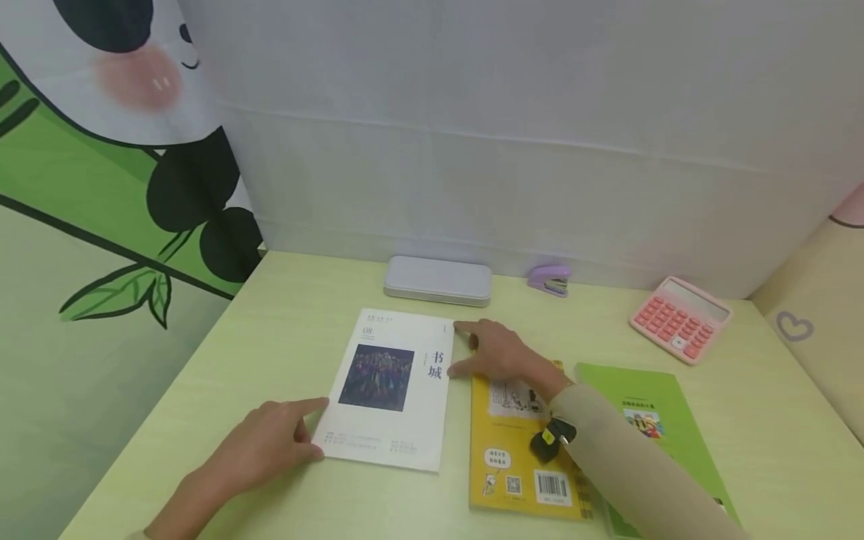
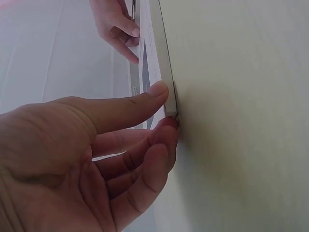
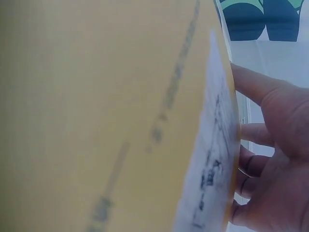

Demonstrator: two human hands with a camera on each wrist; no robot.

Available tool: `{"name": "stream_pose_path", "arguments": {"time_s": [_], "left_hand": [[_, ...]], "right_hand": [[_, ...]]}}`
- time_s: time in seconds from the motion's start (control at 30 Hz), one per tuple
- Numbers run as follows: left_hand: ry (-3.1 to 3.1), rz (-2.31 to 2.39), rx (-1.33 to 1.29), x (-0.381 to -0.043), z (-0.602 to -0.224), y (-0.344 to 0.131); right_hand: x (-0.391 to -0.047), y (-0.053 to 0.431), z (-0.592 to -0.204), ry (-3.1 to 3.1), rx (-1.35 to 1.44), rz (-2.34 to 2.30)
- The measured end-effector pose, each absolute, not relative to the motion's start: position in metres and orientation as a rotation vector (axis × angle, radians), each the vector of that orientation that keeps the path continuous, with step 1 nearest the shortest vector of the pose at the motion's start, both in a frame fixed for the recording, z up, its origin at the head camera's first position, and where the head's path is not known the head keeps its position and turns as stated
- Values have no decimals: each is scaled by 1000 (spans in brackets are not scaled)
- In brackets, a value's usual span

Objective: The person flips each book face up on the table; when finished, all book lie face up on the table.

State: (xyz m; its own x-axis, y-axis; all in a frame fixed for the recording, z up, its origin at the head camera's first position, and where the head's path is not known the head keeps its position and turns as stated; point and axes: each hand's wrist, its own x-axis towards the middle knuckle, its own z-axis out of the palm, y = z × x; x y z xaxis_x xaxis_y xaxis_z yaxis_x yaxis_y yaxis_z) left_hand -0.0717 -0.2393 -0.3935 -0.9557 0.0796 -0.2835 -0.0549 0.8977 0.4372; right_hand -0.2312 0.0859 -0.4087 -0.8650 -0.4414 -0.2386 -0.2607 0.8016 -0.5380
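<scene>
A white magazine (image 1: 421,420) with a dark picture lies face up in front of me. At its left edge, near the close corner, my left hand (image 1: 259,442) touches it with thumb and forefinger spread apart. The left wrist view shows the thumb of that hand (image 2: 72,145) against the corner, the other fingers bent below. Across from it, my right hand (image 1: 496,351) sets forefinger and thumb along the magazine's right edge. Its wrist passes over a yellow book (image 1: 499,427), which fills much of the right wrist view in front of the hand (image 3: 275,140).
A green book (image 1: 675,412) lies at the right, partly under my right sleeve. A pale pencil case (image 1: 439,280) and a purple stapler (image 1: 550,279) are along the back by the white cloth. Farther right sits a pink calculator (image 1: 682,319).
</scene>
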Motion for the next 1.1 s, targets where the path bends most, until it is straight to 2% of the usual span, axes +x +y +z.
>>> {"name": "stream_pose_path", "arguments": {"time_s": [0.43,1.1], "left_hand": [[2767,672,60,-83,-393,-240],[2753,645,81,-87,-393,-240]], "right_hand": [[-243,87,-408,2600,-627,-655],[-240,86,-408,2597,-597,-687]]}}
